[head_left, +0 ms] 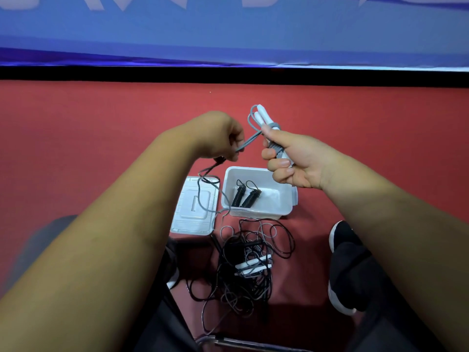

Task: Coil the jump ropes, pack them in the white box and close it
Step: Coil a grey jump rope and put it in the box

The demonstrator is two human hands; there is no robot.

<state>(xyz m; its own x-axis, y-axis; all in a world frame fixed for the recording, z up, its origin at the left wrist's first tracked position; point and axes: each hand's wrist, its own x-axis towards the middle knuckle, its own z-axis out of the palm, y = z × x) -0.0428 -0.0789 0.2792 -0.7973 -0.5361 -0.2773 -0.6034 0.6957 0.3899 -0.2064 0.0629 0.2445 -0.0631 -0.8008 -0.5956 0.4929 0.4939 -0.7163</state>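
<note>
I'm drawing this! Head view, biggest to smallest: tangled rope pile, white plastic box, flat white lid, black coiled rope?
1. Tangled rope pile.
2. White plastic box and flat white lid, alike.
3. Black coiled rope.

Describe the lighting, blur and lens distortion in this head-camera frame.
Head view: light is soft and even, no glare; the left hand, right hand and white box are fairly sharp; the blue banner up top is blurred; wide-angle stretch swells the forearms toward the lower corners; the rope tangle lies in dimmer shade.
</note>
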